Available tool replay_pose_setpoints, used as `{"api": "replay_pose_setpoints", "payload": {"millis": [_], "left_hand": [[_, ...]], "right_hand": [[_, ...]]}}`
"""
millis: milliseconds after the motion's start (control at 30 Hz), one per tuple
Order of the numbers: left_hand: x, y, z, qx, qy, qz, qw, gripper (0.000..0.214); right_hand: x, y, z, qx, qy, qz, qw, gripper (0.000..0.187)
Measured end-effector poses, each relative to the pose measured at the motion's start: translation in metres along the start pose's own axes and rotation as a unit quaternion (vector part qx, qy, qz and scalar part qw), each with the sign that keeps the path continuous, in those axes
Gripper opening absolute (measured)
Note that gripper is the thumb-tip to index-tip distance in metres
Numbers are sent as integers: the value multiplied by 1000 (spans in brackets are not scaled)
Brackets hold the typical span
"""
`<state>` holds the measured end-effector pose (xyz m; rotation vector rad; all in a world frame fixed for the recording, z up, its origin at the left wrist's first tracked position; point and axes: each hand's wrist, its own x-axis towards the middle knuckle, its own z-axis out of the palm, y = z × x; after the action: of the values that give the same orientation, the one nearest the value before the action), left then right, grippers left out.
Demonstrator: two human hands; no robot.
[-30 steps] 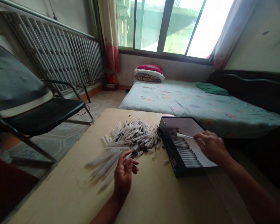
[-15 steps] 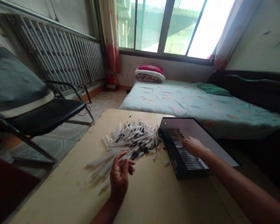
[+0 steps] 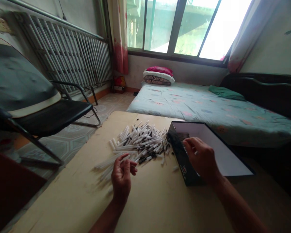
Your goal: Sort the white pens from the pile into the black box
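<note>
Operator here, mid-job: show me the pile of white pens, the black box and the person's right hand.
Pile of white pens (image 3: 142, 142), head view, middle of the pile.
Black box (image 3: 179, 158), head view, its long side wall.
Right hand (image 3: 201, 158), head view, back of the hand.

A bright, metal-framed window (image 3: 174, 29) with red-tinged cream curtains (image 3: 118, 35) filled the far wall above a low bed in pale teal floral sheets (image 3: 184, 110), while a white metal radiator (image 3: 68, 58) ran along the left wall behind a black-framed chair (image 3: 50, 111) on patterned tile flooring (image 3: 113, 102).
</note>
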<state>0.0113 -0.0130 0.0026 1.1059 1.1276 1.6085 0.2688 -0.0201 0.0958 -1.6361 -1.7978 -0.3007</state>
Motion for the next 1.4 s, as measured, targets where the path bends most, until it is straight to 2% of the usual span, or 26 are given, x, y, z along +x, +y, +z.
{"api": "replay_pose_setpoints", "payload": {"millis": [67,133,200,267,367,467,567,767,867,1000,1067,1133,1267,1333,1400], "left_hand": [[4,1,-3,3,13,2,1000,26],[7,1,-6,11,30,6,999,26],[11,1,-9,18,46,11,999,25],[13,0,-11,22,57,12,998,26],[15,-1,-12,23,62,5,998,27],[16,-1,-13,23,66,-5,998,27],[17,-1,-13,25,68,-11,997,28],[17,1,-13,25,65,-15,997,30],[16,3,-11,23,68,-16,997,29],[17,1,-11,21,71,-9,997,25],[17,-2,-12,29,37,-9,999,24],[17,-4,-13,73,-33,8,997,22],[15,-3,-12,199,-192,92,957,13],[13,-2,-10,211,-225,98,946,17],[13,-3,-8,193,-219,80,953,19]], "right_hand": [[-13,-28,15,80,-54,1,995,19],[-26,-47,40,120,-136,12,983,13],[-35,-56,67,120,-178,37,976,8],[-37,-62,92,107,-201,45,973,13],[-29,-73,115,78,-224,3,972,26],[-16,-88,125,24,-244,-78,966,29],[-6,-96,131,-25,-261,-125,957,23],[-3,-91,133,-43,-260,-129,956,18],[-8,-85,124,-29,-222,-115,968,16],[-24,-77,109,40,-147,-84,985,15],[-34,-75,103,64,-124,-82,987,16],[-43,-76,98,71,-110,-89,987,17],[-54,-82,94,76,-125,-121,982,15],[-56,-82,96,85,-124,-131,980,18],[-55,-78,100,91,-104,-123,983,25]]}}
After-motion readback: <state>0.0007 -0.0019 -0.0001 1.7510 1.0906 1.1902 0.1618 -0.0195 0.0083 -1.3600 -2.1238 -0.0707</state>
